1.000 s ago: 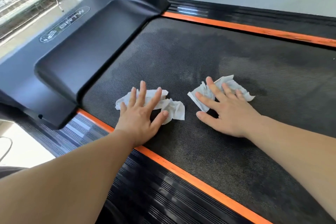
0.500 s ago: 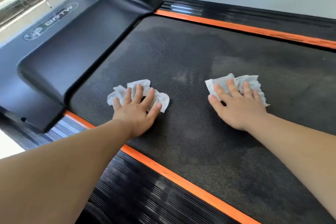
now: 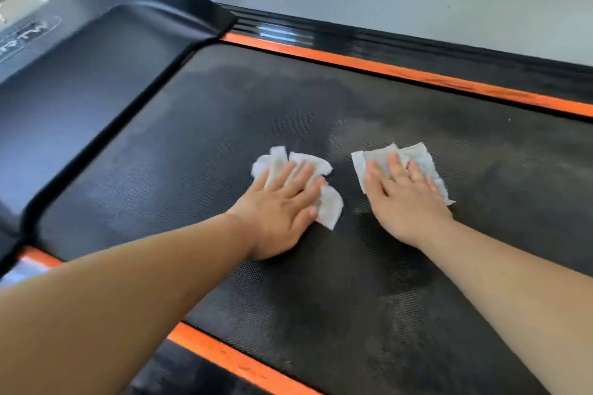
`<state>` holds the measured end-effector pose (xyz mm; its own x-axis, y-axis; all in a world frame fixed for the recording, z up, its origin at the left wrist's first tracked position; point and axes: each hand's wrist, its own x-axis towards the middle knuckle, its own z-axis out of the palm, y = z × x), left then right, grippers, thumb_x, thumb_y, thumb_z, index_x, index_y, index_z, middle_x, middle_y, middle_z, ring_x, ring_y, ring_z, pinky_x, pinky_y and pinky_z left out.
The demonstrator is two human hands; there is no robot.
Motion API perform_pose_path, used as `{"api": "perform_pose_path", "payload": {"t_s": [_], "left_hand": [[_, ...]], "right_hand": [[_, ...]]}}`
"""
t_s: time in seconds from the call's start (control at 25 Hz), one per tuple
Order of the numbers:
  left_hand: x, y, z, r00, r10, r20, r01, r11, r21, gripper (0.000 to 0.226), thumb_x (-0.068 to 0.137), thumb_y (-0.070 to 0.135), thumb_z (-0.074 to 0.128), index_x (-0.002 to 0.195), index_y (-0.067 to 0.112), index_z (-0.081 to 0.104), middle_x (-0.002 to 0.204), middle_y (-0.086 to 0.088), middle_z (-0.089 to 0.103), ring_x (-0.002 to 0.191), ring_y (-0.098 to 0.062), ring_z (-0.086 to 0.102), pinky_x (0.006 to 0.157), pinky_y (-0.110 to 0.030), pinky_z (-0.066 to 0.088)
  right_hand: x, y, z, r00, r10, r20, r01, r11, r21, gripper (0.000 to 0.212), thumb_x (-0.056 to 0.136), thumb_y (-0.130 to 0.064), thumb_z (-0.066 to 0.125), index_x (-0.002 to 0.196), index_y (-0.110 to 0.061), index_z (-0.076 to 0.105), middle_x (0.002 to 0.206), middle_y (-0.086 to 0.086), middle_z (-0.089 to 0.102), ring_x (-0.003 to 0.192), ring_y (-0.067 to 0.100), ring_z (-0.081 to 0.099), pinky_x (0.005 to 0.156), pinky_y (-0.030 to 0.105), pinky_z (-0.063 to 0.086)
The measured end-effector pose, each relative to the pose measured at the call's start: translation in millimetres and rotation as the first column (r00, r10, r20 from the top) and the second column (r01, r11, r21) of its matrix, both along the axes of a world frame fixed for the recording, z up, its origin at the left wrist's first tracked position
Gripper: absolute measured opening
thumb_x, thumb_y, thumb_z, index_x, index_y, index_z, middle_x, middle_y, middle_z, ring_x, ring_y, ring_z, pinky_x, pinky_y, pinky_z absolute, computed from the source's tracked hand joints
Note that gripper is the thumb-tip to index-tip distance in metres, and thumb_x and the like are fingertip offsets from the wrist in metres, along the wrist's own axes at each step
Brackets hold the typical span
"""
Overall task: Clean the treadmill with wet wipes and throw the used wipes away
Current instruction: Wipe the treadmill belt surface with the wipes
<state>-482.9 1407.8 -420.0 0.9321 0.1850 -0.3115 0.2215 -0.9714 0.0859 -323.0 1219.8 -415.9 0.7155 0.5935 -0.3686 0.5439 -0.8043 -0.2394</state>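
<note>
A: All fingers [image 3: 298,176] straight, nearly together, nothing pinched. The left hand [image 3: 282,212] presses the left wipe [image 3: 330,212], the right hand [image 3: 404,199] the right wipe [image 3: 420,154], side by side mid treadmill belt [image 3: 224,138].
B: Risk imo: grippy belt snags a wipe, it bunches and slips out.

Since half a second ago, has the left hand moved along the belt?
Yes. The left hand slid right, away from the black motor cover.

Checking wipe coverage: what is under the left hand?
A crumpled white wipe lies under the left hand, pressed on the belt. Its middle is covered by the fingers; only edges show.
</note>
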Motion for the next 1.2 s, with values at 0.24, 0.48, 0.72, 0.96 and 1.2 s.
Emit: {"api": "perform_pose_path", "payload": {"t_s": [0.24, 0.48, 0.72, 0.96, 1.2], "left_hand": [[77.2, 47.8, -3.2, 0.955, 0.297, 0.006, -0.297, 0.955, -0.012, 0.058, 0.105, 0.058, 0.006, 0.160, 0.043, -0.006, 0.169, 0.007, -0.020, 0.154, -0.020, -0.023, 0.125, -0.049, -0.010], [100.9, 94.7, -7.0, 0.982, 0.057, 0.181, -0.054, 0.998, -0.021, 0.056, 0.106, 0.050, 0.019, 0.160, 0.035, 0.013, 0.167, 0.010, 0.011, 0.157, -0.023, 0.001, 0.126, -0.050, 0.009], [82.1, 90.6, 21.4, 0.960, 0.123, 0.250, -0.082, 0.982, -0.169, 0.054, 0.106, 0.054, 0.024, 0.157, 0.039, 0.027, 0.171, 0.008, 0.007, 0.157, -0.014, 0.003, 0.126, -0.052, 0.012], [69.1, 104.3, 27.5, 0.972, -0.199, 0.124, 0.178, 0.970, 0.163, 0.069, 0.094, 0.078, 0.011, 0.158, 0.053, 0.003, 0.169, 0.007, -0.018, 0.156, -0.028, -0.019, 0.119, -0.071, -0.001], [72.6, 108.5, 5.3, 0.964, -0.264, 0.036, 0.262, 0.964, 0.054, 0.066, 0.099, 0.066, 0.005, 0.161, 0.044, -0.003, 0.170, 0.014, -0.013, 0.155, -0.014, -0.019, 0.126, -0.051, -0.004]], "right_hand": [[40.2, 22.9, -5.3, 0.957, 0.290, -0.010, -0.289, 0.955, 0.075, 0.059, 0.104, -0.056, 0.009, 0.161, -0.043, 0.001, 0.165, -0.022, -0.019, 0.154, 0.010, -0.017, 0.126, 0.039, -0.011], [94.4, 96.3, -8.2, 0.995, 0.096, 0.013, -0.096, 0.995, 0.030, 0.061, 0.103, -0.059, 0.005, 0.161, -0.041, -0.001, 0.168, -0.010, -0.017, 0.156, 0.024, -0.014, 0.124, 0.046, -0.011], [91.6, 96.6, -7.5, 0.994, 0.096, 0.057, -0.098, 0.994, 0.038, 0.059, 0.104, -0.055, 0.012, 0.161, -0.044, 0.002, 0.169, -0.011, -0.015, 0.156, 0.021, -0.013, 0.122, 0.043, -0.013], [80.3, 90.6, 7.4, 0.994, 0.111, 0.011, -0.111, 0.993, 0.035, 0.061, 0.103, -0.057, 0.013, 0.162, -0.040, 0.005, 0.169, -0.013, -0.014, 0.157, 0.023, -0.010, 0.123, 0.049, -0.006], [24.7, 72.2, 3.9, 0.937, 0.350, 0.014, -0.350, 0.930, 0.114, 0.065, 0.101, -0.061, 0.009, 0.162, -0.037, 0.009, 0.168, -0.015, -0.014, 0.156, 0.012, -0.011, 0.127, 0.040, -0.004]]}}
